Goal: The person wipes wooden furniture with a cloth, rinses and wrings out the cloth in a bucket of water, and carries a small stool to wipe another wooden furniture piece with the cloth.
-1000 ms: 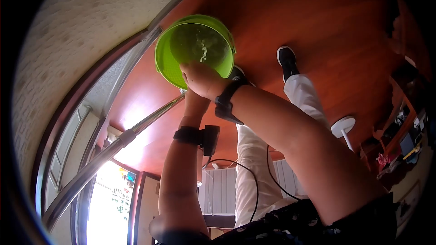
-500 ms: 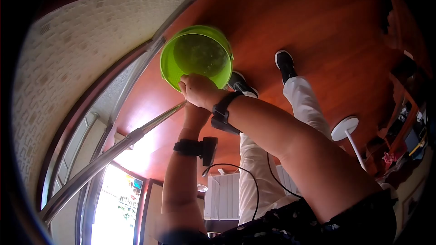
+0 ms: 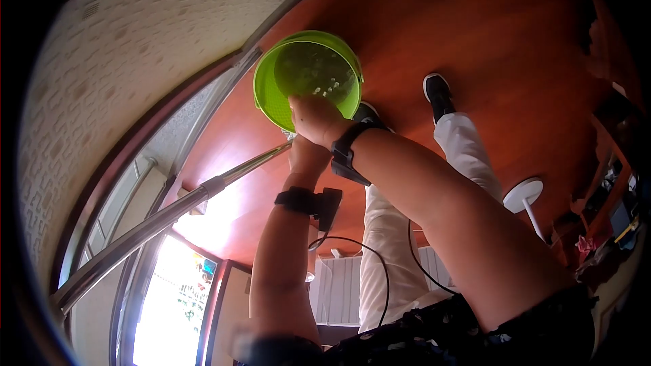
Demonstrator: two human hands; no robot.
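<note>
A green bucket (image 3: 270, 88) stands on the floor in front of me, with cloudy water (image 3: 315, 71) and pale specks or glints inside. My right hand (image 3: 316, 120) is closed over the bucket's near rim. Just below it in view, my left hand (image 3: 309, 156) is pressed up against it, fingers mostly hidden. A metal pole (image 3: 203, 193) slants from the lower left up to the hands, and a small whitish piece (image 3: 289, 135) shows at its end. What lies inside the hands is hidden.
Reddish-brown floor (image 3: 495, 47) surrounds the bucket. My shoes (image 3: 439, 91) are right of it. A white round-based stand (image 3: 523, 194) is at right, near cluttered shelves (image 3: 603, 210). A patterned wall (image 3: 135, 47) curves along the left, above a bright doorway (image 3: 173, 298). Dark cables (image 3: 385, 268) hang near my legs.
Bucket, hands and pole sit slightly further right in view. The bright streak in the water has given way to scattered specks. Both hands remain closed together at the rim.
</note>
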